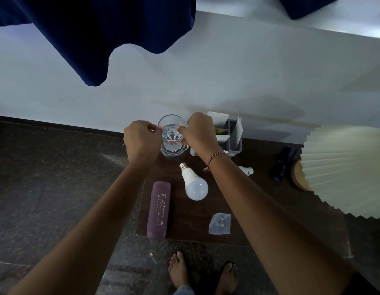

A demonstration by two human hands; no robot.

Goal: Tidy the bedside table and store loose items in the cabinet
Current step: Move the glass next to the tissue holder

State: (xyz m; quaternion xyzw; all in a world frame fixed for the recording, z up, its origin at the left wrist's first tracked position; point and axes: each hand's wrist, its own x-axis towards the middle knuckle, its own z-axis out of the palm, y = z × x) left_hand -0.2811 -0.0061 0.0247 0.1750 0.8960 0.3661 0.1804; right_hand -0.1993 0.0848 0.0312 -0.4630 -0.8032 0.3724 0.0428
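Both hands at the glass (171, 138), at the back of the bedside surface (185, 222).
Head view: the left hand (142, 138) and right hand (198, 133) have their fingers curled, pinching opposite sides of the upright glass near its rim. It stands at the back left corner, just beside a grey organiser (232, 138). A white bulb (195, 185) and a purple case (159, 209) lie nearer.

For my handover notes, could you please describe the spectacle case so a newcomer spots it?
Start at the dark wooden bedside table beside the pleated cream lampshade. Along its left edge, left of the white bulb, lies the long case: alone purple and gold-lettered.
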